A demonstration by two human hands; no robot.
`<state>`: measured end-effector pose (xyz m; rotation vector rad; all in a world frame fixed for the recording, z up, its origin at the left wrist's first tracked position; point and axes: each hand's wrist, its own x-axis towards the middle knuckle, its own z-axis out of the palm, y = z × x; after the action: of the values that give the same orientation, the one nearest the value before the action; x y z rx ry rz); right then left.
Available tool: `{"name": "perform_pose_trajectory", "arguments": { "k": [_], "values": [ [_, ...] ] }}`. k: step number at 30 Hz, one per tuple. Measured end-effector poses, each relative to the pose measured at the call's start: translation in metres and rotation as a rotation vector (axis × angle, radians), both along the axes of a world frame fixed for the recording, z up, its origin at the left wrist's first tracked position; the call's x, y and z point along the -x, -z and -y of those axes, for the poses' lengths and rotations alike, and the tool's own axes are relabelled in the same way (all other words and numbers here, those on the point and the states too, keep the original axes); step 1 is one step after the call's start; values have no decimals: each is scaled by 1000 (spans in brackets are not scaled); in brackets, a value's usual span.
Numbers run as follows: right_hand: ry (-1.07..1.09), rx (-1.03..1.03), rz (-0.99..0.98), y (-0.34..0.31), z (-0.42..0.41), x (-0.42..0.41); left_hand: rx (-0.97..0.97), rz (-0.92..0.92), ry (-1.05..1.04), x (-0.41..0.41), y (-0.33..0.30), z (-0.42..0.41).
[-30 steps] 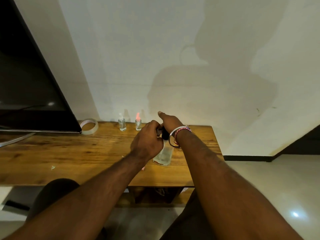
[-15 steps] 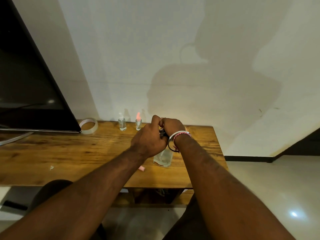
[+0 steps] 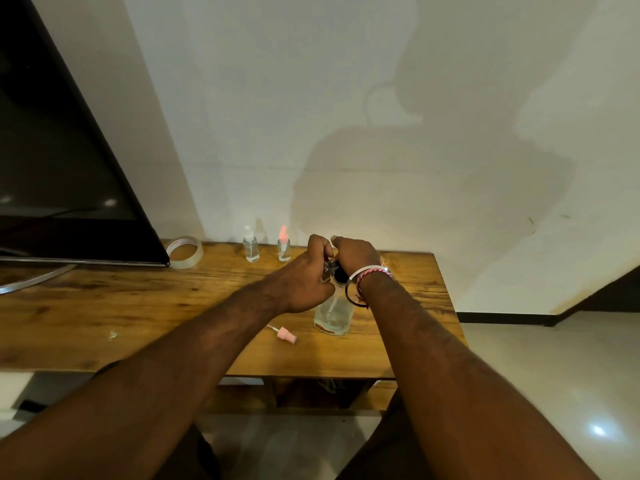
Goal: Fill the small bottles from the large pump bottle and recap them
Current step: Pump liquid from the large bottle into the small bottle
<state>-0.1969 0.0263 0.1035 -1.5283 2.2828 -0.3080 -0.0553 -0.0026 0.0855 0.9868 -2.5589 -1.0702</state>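
Head view | left hand [image 3: 304, 282] pinches small bottle [image 3: 328, 270] at nozzle | right hand [image 3: 355, 252] curled on pump bottle [image 3: 334, 315] head, upright beneath.

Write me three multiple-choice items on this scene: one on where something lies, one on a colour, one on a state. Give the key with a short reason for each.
1. Where does the loose pink spray cap lie?
A. On the table, near side, left of the large pump bottle
B. On the floor
C. On top of the tape roll

2. What colour is the top of the right-hand small bottle by the wall?
A. Blue
B. Pink
C. Black

3. What are the two hands doing?
A. Both lie flat on the table
B. Both are gathered at the top of the large pump bottle
C. One lifts the tape roll

Key: 1 A, the cap lies on its side on the wood beside the bottle's base. 2 B, its top is pink, its neighbour's white. 3 B, the left hand and right hand meet over the pump head.
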Motion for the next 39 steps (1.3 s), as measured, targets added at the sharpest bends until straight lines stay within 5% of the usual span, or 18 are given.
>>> {"name": "perform_pose_trajectory", "arguments": {
  "k": [10, 14, 19, 35, 39],
  "values": [
    [81, -21, 87, -5, -3, -6, -136, -208, -202, -14, 0, -1],
    [379, 71, 654, -14, 2, -3, -135, -316, -230, -12, 4, -9],
    [522, 44, 1003, -18, 1, -2, -120, -286, -245, -12, 12, -8],
    [428, 39, 829, -13, 3, -4, 102, -105, -346, -3, 13, -6],
    [331, 44, 648, -12, 3, -5, 108, -88, -360, -2, 15, -8]
  ]
}}
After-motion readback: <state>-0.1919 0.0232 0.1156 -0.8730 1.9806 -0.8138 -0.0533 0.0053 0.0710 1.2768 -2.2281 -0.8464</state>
